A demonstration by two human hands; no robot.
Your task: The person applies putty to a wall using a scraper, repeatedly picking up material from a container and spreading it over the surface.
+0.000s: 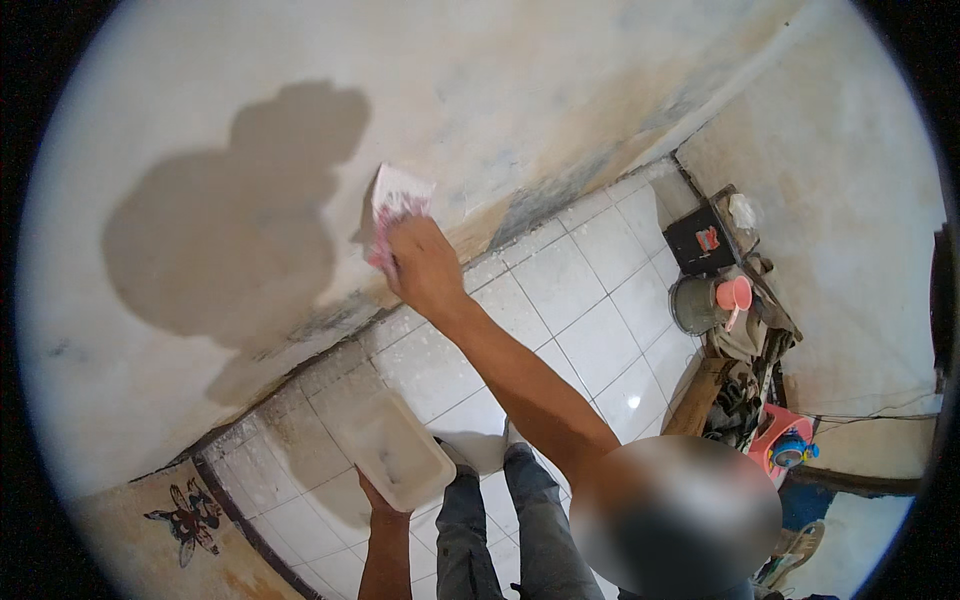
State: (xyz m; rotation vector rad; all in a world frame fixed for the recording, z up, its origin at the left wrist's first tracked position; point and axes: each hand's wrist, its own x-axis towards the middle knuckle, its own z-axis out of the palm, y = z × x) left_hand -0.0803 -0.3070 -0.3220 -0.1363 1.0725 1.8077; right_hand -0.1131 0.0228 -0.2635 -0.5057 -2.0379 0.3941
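My right hand reaches up to the stained wall, its fingers closed on a flat white-and-pink piece. That piece lies at or very near the wall surface; whether it is a cloth or a stiff spreader cannot be made out. Down at the lower middle, my left hand grips the near edge of a cream rectangular plastic tub. Whitish matter shows on the tub's bottom. Most of the left fingers are hidden beneath the tub.
White floor tiles with whitish smears run along the wall's foot. Against the right wall stand a black box, a dark bucket with a pink dipper, a heap of cloths and wood, and a pink item.
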